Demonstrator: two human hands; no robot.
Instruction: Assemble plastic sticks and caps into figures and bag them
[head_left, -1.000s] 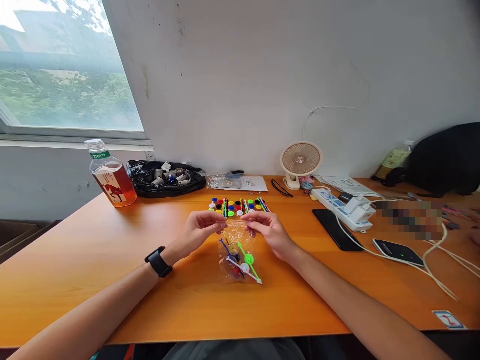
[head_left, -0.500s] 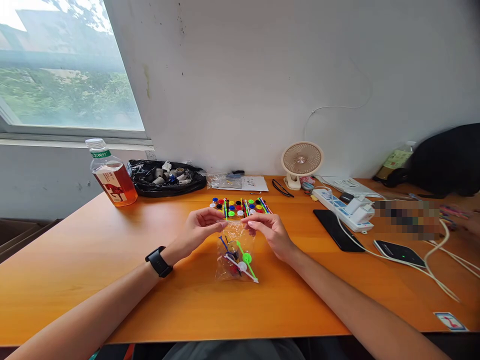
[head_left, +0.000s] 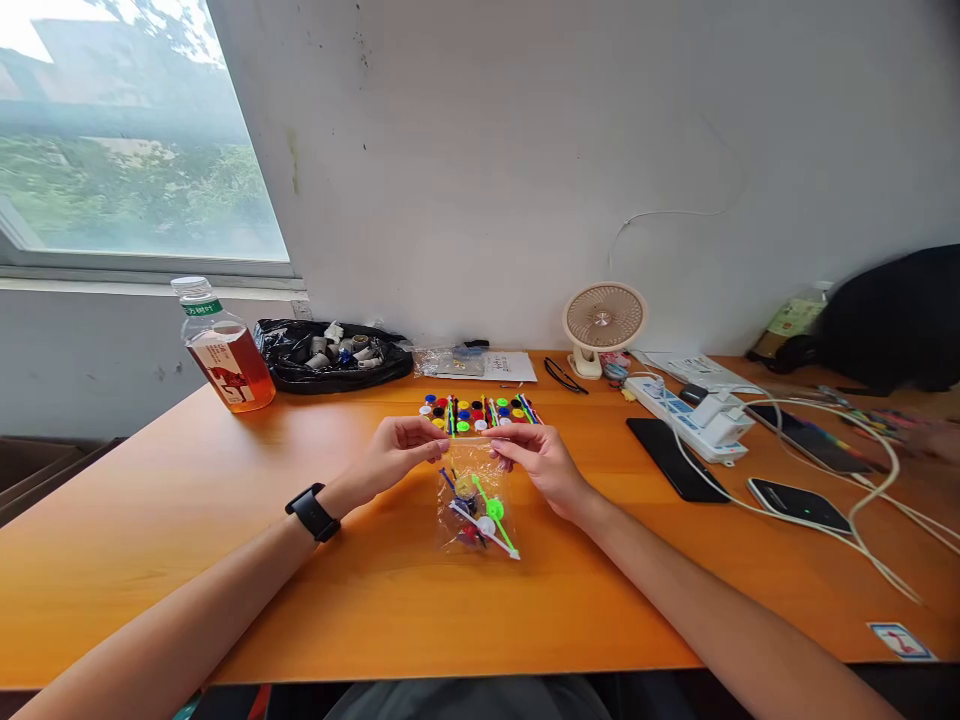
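Pcs [head_left: 494, 509] in bag [head_left: 470, 458], btl [head_left: 229, 362] L

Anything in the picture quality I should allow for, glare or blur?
Head view: overexposed patch, top left of the window; head view: pale sheen on the left of the wooden desk; head view: glints on the clear plastic bag; head view: colourful items at far right smeared, too blurred to identify.

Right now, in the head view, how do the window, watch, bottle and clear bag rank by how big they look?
1. Window
2. Clear bag and bottle: too alike to rank
3. Watch
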